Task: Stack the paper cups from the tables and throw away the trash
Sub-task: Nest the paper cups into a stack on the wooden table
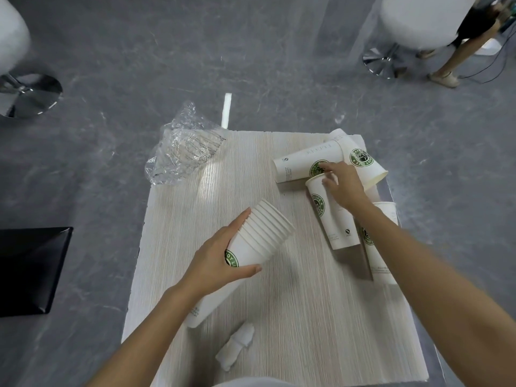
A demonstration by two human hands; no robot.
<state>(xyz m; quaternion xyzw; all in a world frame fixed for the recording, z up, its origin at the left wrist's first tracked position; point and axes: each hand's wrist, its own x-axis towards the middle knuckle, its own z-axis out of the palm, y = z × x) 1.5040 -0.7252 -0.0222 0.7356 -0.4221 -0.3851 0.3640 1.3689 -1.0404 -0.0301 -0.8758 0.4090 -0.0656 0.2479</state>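
The left hand [220, 255] grips a stack [265, 233] of nested paper cups round its middle, thumb on the near side and fingers over the far side. The stack is tilted, with its rims up and to the right and its base down by the left forearm, over the tabletop [307, 317].

The right hand [344, 185] reaches to the far right corner, where four loose cups lie on their sides in a heap. Its curled fingers are at the mouth of one cup [333, 222], whose base points toward the near edge. Whether they have hold of the rim I cannot tell. The fingertips also touch a second cup [301, 166] lying crosswise just behind. A third cup [363, 163] lies at the corner beyond, and a fourth cup [381, 263] lies under the right forearm by the right edge.

Crumpled clear wrap [181, 152] hangs over the far left corner. A wadded tissue [237, 344] sits near the front edge. On the grey floor, a stool [30, 93] stands off to the left. Another person [460, 54] stands at the far right.
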